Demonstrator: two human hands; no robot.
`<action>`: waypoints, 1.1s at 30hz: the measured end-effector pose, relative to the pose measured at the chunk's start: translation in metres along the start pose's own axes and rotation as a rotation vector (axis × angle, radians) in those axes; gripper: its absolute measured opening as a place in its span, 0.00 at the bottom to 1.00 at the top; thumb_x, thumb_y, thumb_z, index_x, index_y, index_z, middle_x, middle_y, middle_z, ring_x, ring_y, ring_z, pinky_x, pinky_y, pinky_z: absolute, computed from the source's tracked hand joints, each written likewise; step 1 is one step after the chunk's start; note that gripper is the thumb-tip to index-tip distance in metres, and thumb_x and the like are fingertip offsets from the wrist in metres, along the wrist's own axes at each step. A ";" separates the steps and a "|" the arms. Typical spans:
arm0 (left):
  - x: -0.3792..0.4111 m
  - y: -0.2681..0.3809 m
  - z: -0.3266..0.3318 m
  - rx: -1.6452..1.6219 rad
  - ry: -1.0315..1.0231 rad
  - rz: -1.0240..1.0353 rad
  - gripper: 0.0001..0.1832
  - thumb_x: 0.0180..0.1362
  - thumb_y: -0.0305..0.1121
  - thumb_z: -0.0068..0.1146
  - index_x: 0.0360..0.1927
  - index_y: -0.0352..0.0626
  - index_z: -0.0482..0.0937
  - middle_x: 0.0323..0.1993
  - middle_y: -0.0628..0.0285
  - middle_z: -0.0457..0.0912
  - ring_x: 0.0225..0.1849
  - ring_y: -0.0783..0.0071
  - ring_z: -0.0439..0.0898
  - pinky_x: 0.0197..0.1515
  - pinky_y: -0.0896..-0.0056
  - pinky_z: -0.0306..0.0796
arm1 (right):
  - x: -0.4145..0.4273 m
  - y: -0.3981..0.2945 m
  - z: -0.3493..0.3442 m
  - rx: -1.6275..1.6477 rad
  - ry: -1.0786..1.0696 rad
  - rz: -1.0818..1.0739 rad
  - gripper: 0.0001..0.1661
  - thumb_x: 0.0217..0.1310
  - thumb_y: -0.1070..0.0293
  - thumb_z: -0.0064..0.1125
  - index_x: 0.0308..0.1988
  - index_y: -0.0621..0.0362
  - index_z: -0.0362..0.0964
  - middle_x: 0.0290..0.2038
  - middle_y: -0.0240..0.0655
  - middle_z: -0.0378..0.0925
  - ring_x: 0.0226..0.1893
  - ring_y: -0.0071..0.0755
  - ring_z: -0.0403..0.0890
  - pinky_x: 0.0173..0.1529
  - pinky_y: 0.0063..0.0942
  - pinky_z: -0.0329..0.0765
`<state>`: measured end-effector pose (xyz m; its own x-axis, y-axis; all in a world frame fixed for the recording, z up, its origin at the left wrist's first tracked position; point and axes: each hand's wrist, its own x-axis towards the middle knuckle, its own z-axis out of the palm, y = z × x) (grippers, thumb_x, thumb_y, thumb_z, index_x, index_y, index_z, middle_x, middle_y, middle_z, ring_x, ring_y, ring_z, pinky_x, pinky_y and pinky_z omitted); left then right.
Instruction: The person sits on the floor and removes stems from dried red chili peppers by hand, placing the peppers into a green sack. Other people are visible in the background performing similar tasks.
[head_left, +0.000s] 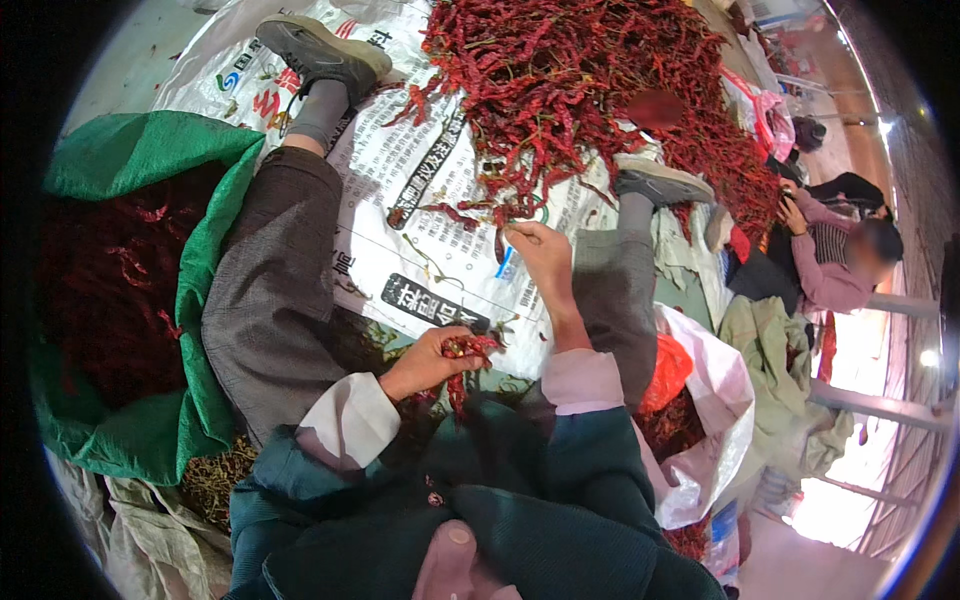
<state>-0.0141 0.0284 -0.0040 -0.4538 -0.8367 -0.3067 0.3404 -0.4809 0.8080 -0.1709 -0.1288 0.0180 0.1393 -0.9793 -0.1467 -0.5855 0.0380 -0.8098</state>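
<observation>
My left hand (427, 364) is closed around a small bunch of wrinkled red dried chillies (469, 347), their stems sticking out past the thumb. One chilli hangs below the fingers. Farther forward, my right hand (545, 262) has thumb and forefinger pinched on a dark red chilli (500, 241) above the white woven sheet (375, 259). A large heap of dried chillies (555, 82) spreads over the sheet's far part, with loose ones straggling towards my right hand. Loose green stems (431, 262) lie on the sheet between my legs.
A green woven sack (214, 300) holding chillies stands beside my left leg. By my right leg is a white sack (720, 390) with chillies and a red plastic bag (667, 367). Another person (832, 247) sits at the heap's right edge, hands at the chillies. Stem litter (214, 480) lies lower left.
</observation>
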 end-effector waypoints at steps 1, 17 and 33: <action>0.000 -0.004 -0.001 -0.016 -0.001 0.016 0.07 0.51 0.25 0.58 0.34 0.37 0.76 0.28 0.69 0.79 0.31 0.86 0.73 0.36 0.83 0.67 | -0.005 -0.003 -0.006 0.140 -0.007 -0.021 0.13 0.50 0.65 0.59 0.36 0.63 0.76 0.30 0.34 0.79 0.30 0.20 0.76 0.34 0.19 0.71; 0.004 -0.003 -0.009 0.286 0.173 0.310 0.19 0.48 0.24 0.59 0.46 0.37 0.74 0.36 0.62 0.77 0.39 0.77 0.74 0.43 0.78 0.68 | -0.131 -0.032 -0.002 -0.031 -0.139 -0.142 0.08 0.49 0.67 0.57 0.32 0.56 0.76 0.28 0.37 0.78 0.26 0.34 0.78 0.31 0.27 0.73; -0.042 0.025 0.009 -0.078 -0.024 -0.023 0.09 0.46 0.25 0.55 0.33 0.34 0.76 0.28 0.60 0.79 0.28 0.70 0.78 0.32 0.69 0.72 | -0.186 -0.042 -0.010 -0.009 -0.088 -0.493 0.13 0.47 0.63 0.59 0.32 0.60 0.71 0.30 0.38 0.73 0.30 0.42 0.76 0.34 0.33 0.71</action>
<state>0.0063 0.0537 0.0337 -0.4811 -0.8193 -0.3118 0.3923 -0.5193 0.7592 -0.1800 0.0497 0.0854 0.4676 -0.8599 0.2045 -0.4401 -0.4271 -0.7899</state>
